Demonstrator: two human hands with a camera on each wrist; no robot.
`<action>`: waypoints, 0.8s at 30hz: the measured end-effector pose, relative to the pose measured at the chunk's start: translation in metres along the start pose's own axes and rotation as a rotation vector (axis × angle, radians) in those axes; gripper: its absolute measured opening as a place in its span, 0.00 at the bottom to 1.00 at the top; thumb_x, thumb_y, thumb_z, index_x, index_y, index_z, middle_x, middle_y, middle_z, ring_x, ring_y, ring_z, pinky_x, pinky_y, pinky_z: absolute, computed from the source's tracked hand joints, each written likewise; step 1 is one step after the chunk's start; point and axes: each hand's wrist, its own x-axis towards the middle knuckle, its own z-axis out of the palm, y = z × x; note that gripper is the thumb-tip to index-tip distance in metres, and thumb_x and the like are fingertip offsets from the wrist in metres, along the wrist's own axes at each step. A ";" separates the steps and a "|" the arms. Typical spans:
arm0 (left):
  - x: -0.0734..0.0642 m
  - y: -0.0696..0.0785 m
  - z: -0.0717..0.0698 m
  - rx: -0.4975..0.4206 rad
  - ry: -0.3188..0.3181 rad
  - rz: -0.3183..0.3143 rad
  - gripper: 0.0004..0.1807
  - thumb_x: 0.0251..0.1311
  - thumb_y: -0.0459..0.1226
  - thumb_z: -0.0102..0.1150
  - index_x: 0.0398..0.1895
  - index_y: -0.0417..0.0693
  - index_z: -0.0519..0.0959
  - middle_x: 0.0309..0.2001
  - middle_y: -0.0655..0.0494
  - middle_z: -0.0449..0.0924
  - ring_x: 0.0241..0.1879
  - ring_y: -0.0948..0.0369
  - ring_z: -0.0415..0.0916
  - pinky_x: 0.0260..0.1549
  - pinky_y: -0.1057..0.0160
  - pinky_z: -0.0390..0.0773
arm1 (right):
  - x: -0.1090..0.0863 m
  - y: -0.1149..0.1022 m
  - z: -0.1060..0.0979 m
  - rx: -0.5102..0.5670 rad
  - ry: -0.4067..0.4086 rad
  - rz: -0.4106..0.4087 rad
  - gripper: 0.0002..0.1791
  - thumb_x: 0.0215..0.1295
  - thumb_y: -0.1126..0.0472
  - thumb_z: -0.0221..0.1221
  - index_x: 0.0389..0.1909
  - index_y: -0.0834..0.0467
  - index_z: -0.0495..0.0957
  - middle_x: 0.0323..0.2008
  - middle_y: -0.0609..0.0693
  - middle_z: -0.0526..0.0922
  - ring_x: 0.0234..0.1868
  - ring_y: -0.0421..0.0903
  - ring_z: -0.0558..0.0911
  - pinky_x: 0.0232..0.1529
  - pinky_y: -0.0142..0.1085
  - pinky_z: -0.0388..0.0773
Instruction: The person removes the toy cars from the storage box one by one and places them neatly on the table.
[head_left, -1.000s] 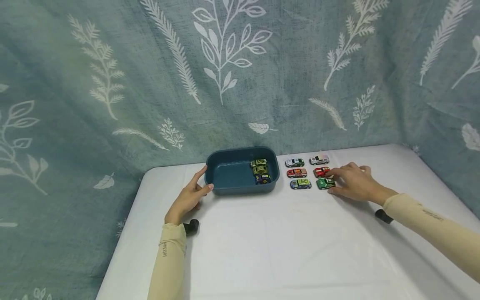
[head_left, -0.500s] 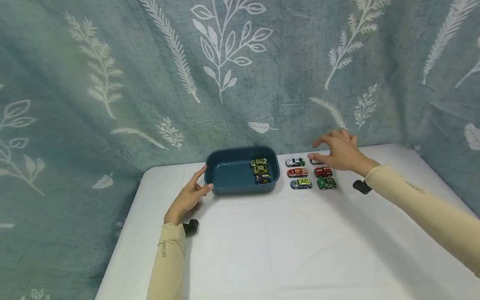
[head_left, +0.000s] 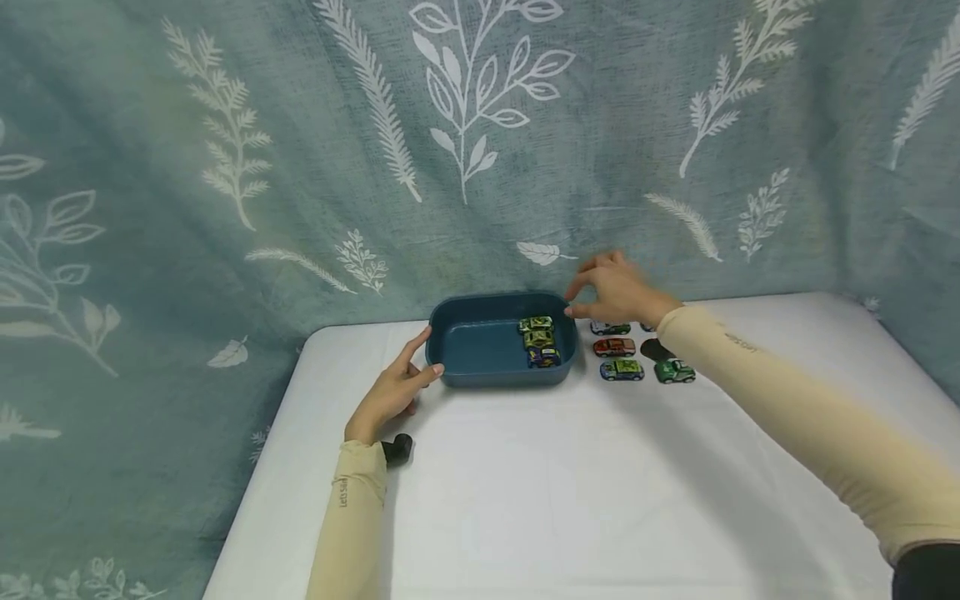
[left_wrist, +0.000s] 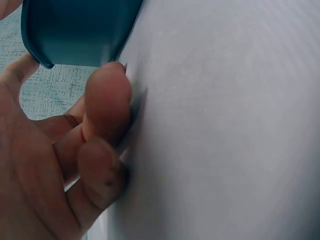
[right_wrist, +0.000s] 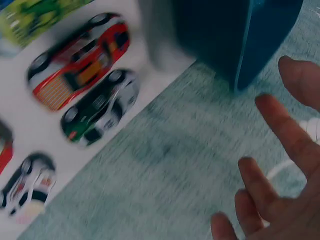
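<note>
Head view: the tray [head_left: 504,380], smooth, dark blue and rounded at its corners, sits by the 12 o'clock edge of the white cloth [head_left: 495,500], its long axis lying nearly 9-to-3. Three glossy printed cars [head_left: 538,339] stand in its 3 o'clock end, roughly parallel to that axis; nose and tail are too small to tell. At 8 o'clock the left hand [head_left: 392,396] rests spread index finger and thumb against the tray's end without clenching. At 2 o'clock the right hand [head_left: 613,292] hovers near the rim, fingers parted and holding nothing. More cars lie at 3 o'clock, among them a lime car [head_left: 621,370] and a green car [head_left: 675,372]. Right wrist view shows a white car [right_wrist: 29,185] nearly whole, which the right arm [head_left: 810,417] mostly covers in the head view; left wrist view brings out the woven grain of the curtain [left_wrist: 50,92].
</note>
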 end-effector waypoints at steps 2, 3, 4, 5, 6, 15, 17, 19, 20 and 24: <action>0.001 0.000 0.001 0.002 -0.005 -0.005 0.41 0.68 0.66 0.62 0.79 0.97 0.52 0.40 0.46 0.75 0.17 0.56 0.69 0.27 0.57 0.79 | 0.006 -0.003 0.006 0.018 -0.034 -0.012 0.16 0.71 0.48 0.70 0.52 0.52 0.90 0.73 0.67 0.71 0.74 0.73 0.61 0.69 0.74 0.59; 0.001 0.000 0.001 0.004 -0.008 -0.008 0.41 0.68 0.66 0.62 0.79 0.98 0.52 0.40 0.46 0.75 0.17 0.56 0.69 0.27 0.57 0.79 | 0.008 -0.004 0.008 0.024 -0.048 -0.023 0.16 0.71 0.49 0.70 0.52 0.53 0.90 0.73 0.68 0.71 0.75 0.73 0.61 0.70 0.73 0.59; 0.001 0.000 0.001 0.007 -0.008 -0.011 0.41 0.68 0.66 0.62 0.79 0.98 0.52 0.40 0.46 0.75 0.17 0.56 0.69 0.27 0.57 0.79 | 0.011 -0.005 0.011 0.029 -0.063 -0.030 0.16 0.71 0.50 0.69 0.52 0.54 0.90 0.73 0.68 0.71 0.75 0.72 0.62 0.71 0.72 0.58; 0.001 0.000 0.000 0.007 -0.007 -0.013 0.41 0.68 0.66 0.62 0.79 0.99 0.52 0.40 0.46 0.75 0.17 0.56 0.69 0.27 0.57 0.79 | 0.013 -0.006 0.013 0.029 -0.074 -0.036 0.16 0.72 0.50 0.69 0.53 0.54 0.90 0.73 0.67 0.71 0.75 0.71 0.62 0.73 0.71 0.57; 0.001 0.000 0.000 0.004 -0.007 -0.011 0.41 0.68 0.66 0.62 0.79 0.98 0.52 0.40 0.45 0.75 0.17 0.56 0.69 0.27 0.57 0.79 | 0.015 -0.007 0.016 0.029 -0.081 -0.042 0.16 0.72 0.51 0.69 0.54 0.55 0.90 0.72 0.68 0.72 0.75 0.71 0.63 0.74 0.71 0.56; 0.001 0.002 -0.003 -0.007 0.001 0.002 0.41 0.68 0.65 0.63 0.79 0.97 0.53 0.41 0.45 0.75 0.18 0.56 0.69 0.26 0.57 0.79 | 0.033 -0.008 0.032 0.044 -0.107 -0.032 0.19 0.74 0.54 0.66 0.60 0.57 0.87 0.71 0.66 0.75 0.76 0.70 0.63 0.76 0.69 0.54; 0.000 0.002 -0.003 -0.001 0.002 -0.006 0.41 0.69 0.64 0.63 0.79 0.98 0.52 0.40 0.45 0.75 0.18 0.55 0.69 0.26 0.57 0.78 | 0.036 -0.007 0.036 0.037 -0.114 -0.030 0.19 0.75 0.54 0.66 0.61 0.56 0.86 0.70 0.65 0.77 0.75 0.70 0.65 0.76 0.68 0.56; 0.000 0.002 -0.002 -0.004 0.000 -0.013 0.41 0.68 0.65 0.63 0.78 0.99 0.52 0.40 0.46 0.75 0.18 0.55 0.69 0.26 0.57 0.78 | 0.038 -0.005 0.039 0.027 -0.120 -0.031 0.19 0.75 0.53 0.66 0.61 0.56 0.86 0.68 0.64 0.78 0.74 0.70 0.66 0.75 0.67 0.58; 0.000 0.001 -0.001 -0.007 0.001 -0.015 0.41 0.67 0.66 0.63 0.78 0.99 0.53 0.40 0.46 0.75 0.18 0.56 0.69 0.26 0.57 0.78 | 0.039 -0.004 0.041 0.022 -0.122 -0.030 0.19 0.75 0.53 0.66 0.60 0.56 0.87 0.67 0.64 0.79 0.73 0.71 0.67 0.74 0.67 0.60; 0.000 0.000 0.000 -0.014 -0.009 -0.001 0.42 0.67 0.66 0.63 0.79 0.97 0.53 0.40 0.46 0.75 0.17 0.57 0.68 0.25 0.58 0.78 | 0.040 -0.002 0.047 -0.006 -0.131 -0.049 0.17 0.76 0.54 0.65 0.59 0.57 0.87 0.63 0.63 0.83 0.69 0.69 0.72 0.74 0.66 0.62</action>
